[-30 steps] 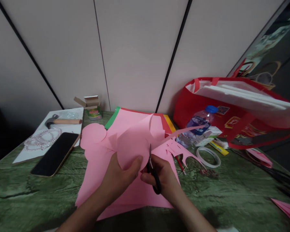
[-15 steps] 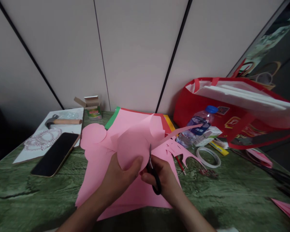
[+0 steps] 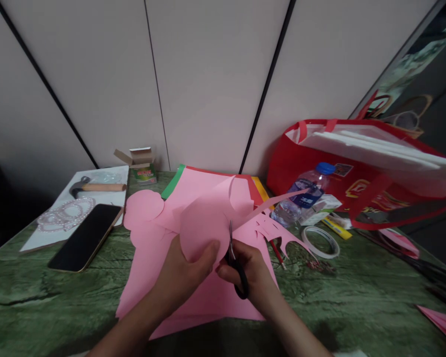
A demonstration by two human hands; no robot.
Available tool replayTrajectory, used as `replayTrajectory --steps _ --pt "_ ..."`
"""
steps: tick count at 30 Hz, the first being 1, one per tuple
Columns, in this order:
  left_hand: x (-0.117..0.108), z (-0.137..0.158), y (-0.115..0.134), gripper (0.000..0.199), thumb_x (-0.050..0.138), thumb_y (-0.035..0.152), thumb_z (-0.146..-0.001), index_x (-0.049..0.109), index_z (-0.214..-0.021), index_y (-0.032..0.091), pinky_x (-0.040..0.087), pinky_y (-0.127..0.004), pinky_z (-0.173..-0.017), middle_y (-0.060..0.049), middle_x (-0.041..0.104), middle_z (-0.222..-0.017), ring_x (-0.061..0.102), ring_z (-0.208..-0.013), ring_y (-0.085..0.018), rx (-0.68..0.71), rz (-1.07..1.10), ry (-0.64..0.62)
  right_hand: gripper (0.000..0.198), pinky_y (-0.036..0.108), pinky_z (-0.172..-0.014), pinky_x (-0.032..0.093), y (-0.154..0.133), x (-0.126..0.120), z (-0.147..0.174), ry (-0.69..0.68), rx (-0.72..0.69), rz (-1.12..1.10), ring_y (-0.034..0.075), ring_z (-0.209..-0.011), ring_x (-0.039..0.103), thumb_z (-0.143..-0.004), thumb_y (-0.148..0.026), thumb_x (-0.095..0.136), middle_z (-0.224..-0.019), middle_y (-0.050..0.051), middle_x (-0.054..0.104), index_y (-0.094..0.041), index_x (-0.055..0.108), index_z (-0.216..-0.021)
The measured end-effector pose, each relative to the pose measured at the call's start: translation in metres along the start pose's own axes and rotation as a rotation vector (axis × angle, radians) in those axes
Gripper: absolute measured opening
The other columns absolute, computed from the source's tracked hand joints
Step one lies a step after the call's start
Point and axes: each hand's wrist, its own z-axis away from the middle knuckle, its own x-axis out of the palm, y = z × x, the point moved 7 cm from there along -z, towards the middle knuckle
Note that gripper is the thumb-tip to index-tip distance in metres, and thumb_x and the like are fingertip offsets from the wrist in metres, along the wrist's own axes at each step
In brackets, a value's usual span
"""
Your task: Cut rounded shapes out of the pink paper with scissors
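My left hand (image 3: pixel 188 270) pinches a piece of pink paper (image 3: pixel 204 225) with a rounded edge, thumb on top and fingers underneath. Black-handled scissors (image 3: pixel 241 277) are in my right hand (image 3: pixel 250 267), their blades pointing away from me at the paper's right edge. A narrow pink strip (image 3: pixel 275 199) curls off to the right from the cut. Beneath both hands lies a stack of pink paper sheets (image 3: pixel 208 307). Round pink cut-outs (image 3: pixel 144 208) rest on the stack's left side, and pink scraps (image 3: pixel 278 233) with curved cuts lie to the right.
On the left are a phone (image 3: pixel 85 238), a hammer (image 3: pixel 102 187), bead strings (image 3: pixel 65 213) and a small open box (image 3: pixel 143 168). A water bottle (image 3: pixel 301 193), a tape roll (image 3: pixel 320 242), a red pencil (image 3: pixel 278 255) and a red bag (image 3: pixel 319 144) stand or lie on the right.
Almost nothing differs. The scissor blades look slightly closer together, and the curled pink strip has shifted a little to the left.
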Motion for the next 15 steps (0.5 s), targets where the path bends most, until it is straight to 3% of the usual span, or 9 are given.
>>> replayTrajectory --steps 6,15 --pt "-0.003 -0.0008 -0.0001 0.02 0.059 0.029 -0.066 0.06 -0.076 0.013 0.036 -0.022 -0.04 0.006 0.042 -0.037 0.044 -0.038 -0.011 -0.008 0.011 0.02 0.034 0.022 -0.044 0.025 -0.0035 -0.0001 -0.0002 0.018 0.017 0.012 0.008 -0.047 0.03 -0.055 -0.041 0.073 -0.052 -0.006 0.039 -0.017 0.048 -0.059" --pt "-0.0051 -0.0004 0.0046 0.014 0.059 0.028 -0.066 0.056 -0.069 0.015 0.041 -0.022 -0.044 0.006 0.044 -0.043 0.047 -0.043 -0.011 0.023 0.005 0.033 0.031 0.021 -0.044 0.025 -0.0027 0.0 -0.0002 0.017 0.007 0.011 0.007 -0.046 0.03 -0.056 -0.036 0.073 -0.051 -0.006 0.041 -0.017 0.049 -0.059"
